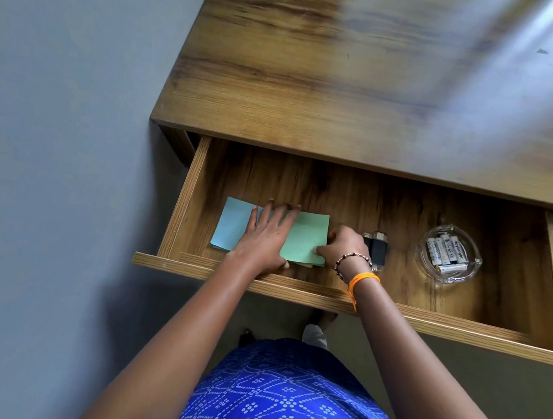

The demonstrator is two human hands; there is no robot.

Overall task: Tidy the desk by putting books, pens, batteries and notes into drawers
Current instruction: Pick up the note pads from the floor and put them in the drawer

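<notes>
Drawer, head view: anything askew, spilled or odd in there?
Nothing spilled or damaged. The batteries sit in a glass ashtray, an unusual holder. The blue note and green note overlap unevenly; the left hand presses them flat while the right hand pinches the green one's edge.

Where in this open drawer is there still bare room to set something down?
Bare wood runs along the drawer's back, behind everything. Another patch lies between the black lighters and the glass ashtray of batteries, and more lies right of the ashtray. The front left is crowded: the left hand presses the blue and green notes, and the right hand pinches them.
</notes>
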